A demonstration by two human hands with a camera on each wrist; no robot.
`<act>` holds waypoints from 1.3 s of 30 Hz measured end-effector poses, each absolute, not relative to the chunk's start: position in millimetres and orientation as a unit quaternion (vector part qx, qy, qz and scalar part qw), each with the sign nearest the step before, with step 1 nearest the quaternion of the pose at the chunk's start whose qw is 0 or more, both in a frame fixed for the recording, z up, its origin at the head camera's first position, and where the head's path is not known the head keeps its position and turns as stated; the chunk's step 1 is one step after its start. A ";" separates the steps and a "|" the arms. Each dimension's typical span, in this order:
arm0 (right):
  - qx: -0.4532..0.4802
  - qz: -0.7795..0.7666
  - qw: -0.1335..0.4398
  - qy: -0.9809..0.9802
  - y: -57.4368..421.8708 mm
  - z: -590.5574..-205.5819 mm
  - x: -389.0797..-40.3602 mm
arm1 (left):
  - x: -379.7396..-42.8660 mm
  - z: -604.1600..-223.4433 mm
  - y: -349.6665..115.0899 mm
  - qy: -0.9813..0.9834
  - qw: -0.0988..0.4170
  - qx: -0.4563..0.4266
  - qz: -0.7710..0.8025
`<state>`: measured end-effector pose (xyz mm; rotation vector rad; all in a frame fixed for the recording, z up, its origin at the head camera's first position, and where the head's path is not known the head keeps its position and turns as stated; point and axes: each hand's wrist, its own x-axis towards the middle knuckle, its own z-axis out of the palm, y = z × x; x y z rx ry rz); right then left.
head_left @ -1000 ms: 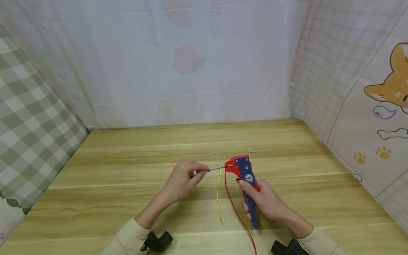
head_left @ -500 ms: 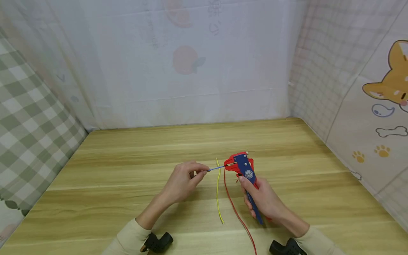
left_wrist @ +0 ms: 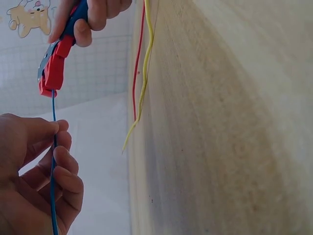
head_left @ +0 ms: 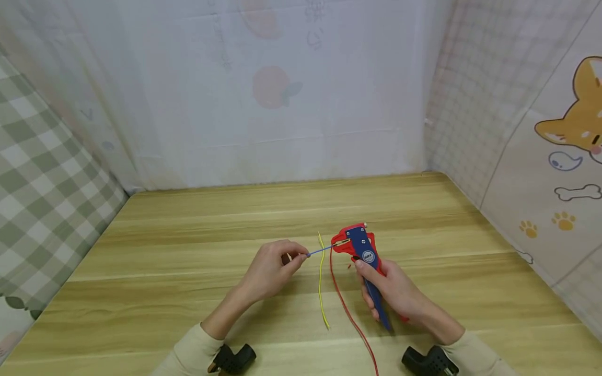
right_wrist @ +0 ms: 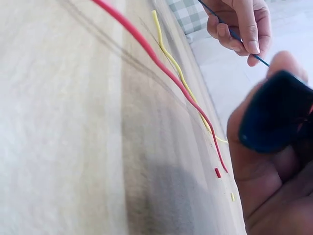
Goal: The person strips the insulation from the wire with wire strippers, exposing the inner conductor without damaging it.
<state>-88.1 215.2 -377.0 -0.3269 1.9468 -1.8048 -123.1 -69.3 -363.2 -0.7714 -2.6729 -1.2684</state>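
My left hand [head_left: 270, 270] pinches a thin blue wire [head_left: 321, 250] between thumb and forefinger. In the left wrist view the rest of that blue wire [left_wrist: 53, 196] runs down across the curled fingers. The far end of the wire enters the head of a red and blue wire stripper [head_left: 361, 243]. My right hand [head_left: 395, 290] grips the stripper's handles, thumb on the blue side. How firmly its jaws close on the wire cannot be seen. Seen from the right wrist, the blue handle [right_wrist: 274, 112] covers much of the palm.
On the wooden table [head_left: 188, 224], a yellow wire [head_left: 321, 284] lies between the hands. Beside it a longer red wire [head_left: 349, 313] runs toward the front edge. A short red piece [right_wrist: 217, 173] and a short yellow piece [right_wrist: 233, 197] of insulation lie near their ends.
The wire stripper has risen slightly and tilted, its handle end swinging right. My left fingertips have dropped a little, still pinching the blue wire, which now slopes more.
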 end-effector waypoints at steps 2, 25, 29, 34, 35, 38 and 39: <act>-0.123 -0.660 0.239 0.702 216.4 -375.4 -88.8 | -122.7 -362.1 -69.2 -0.875 0.042 -0.251 -0.413; -0.108 -0.667 0.241 0.697 230.1 -373.0 -94.6 | -124.4 -361.8 -70.4 -0.883 0.040 -0.207 -0.420; -0.104 -0.675 0.234 0.692 231.1 -372.6 -95.2 | -126.0 -362.1 -71.4 -0.885 0.050 -0.191 -0.421; -0.111 -0.681 0.234 0.685 232.2 -372.0 -95.4 | -128.6 -359.9 -78.0 -0.899 0.042 -0.155 -0.408; -0.111 -0.681 0.234 0.685 232.2 -372.1 -95.6 | -129.6 -358.8 -79.7 -0.902 0.033 -0.148 -0.404; -0.106 -0.680 0.231 0.688 233.6 -372.2 -96.4 | -133.6 -351.3 -84.2 -0.908 0.000 -0.146 -0.393; -0.105 -0.681 0.229 0.687 234.3 -372.2 -96.7 | -135.4 -347.6 -85.3 -0.910 -0.010 -0.148 -0.387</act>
